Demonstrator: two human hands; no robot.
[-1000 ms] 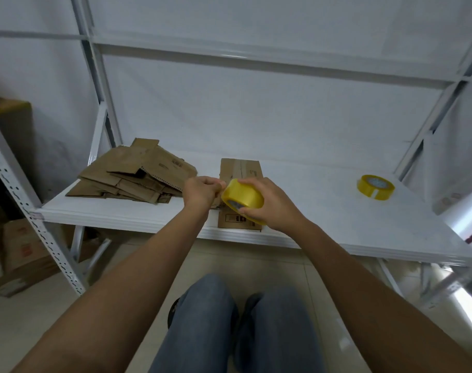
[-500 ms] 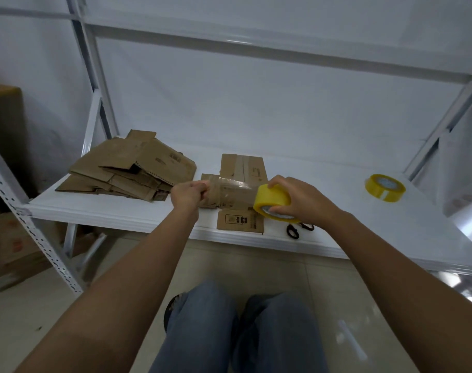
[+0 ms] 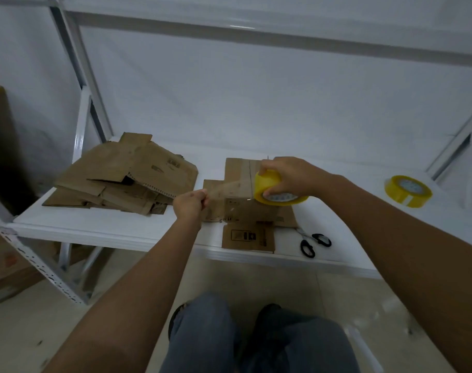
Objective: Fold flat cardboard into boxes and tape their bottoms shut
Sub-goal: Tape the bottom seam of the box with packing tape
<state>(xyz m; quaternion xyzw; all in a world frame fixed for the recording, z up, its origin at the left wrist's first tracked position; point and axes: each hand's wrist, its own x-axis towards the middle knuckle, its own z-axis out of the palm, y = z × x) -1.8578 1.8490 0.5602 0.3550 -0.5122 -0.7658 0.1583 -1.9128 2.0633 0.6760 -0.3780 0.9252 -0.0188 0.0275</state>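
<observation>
A flat brown cardboard piece (image 3: 245,232) lies on the white shelf (image 3: 121,232) in front of me. My right hand (image 3: 288,176) grips a yellow tape roll (image 3: 275,192) just above the cardboard. My left hand (image 3: 190,204) pinches the free end of a clear tape strip (image 3: 229,189) that stretches from the roll to the left, over the cardboard. A pile of flat cardboard sheets (image 3: 121,176) sits on the shelf's left part.
Black-handled scissors (image 3: 311,243) lie on the shelf right of the cardboard, near the front edge. A second yellow tape roll (image 3: 408,191) rests at the far right. White rack posts stand at both sides. Cardboard boxes (image 3: 6,267) sit on the floor at left.
My hands have drawn apart: the roll moved right and the strip of tape between them has grown longer. The view has shifted, and the scissors are now in sight.
</observation>
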